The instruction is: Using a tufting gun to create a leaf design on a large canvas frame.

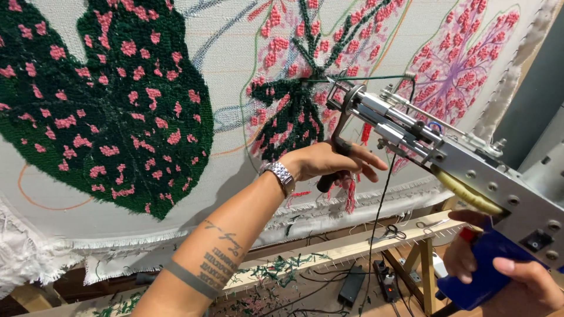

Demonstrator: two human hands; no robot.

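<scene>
My left hand (329, 161) grips the shiny metal tufting gun (435, 147); my right hand (511, 276) squeezes its blue handle (484, 267) by fluffy cloth (235, 76).

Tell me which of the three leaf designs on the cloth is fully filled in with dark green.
The big leaf at the left: solid dark green with pink spots. The middle leaf is green only along its veins, and the right leaf has no green.

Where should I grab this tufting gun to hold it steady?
Grip the tufting gun at two places, both from below: the blue rear handle, where the right hand wraps, and the dark front handle hanging under the nose, held by the left hand. The long metal body needs both supports.
</scene>
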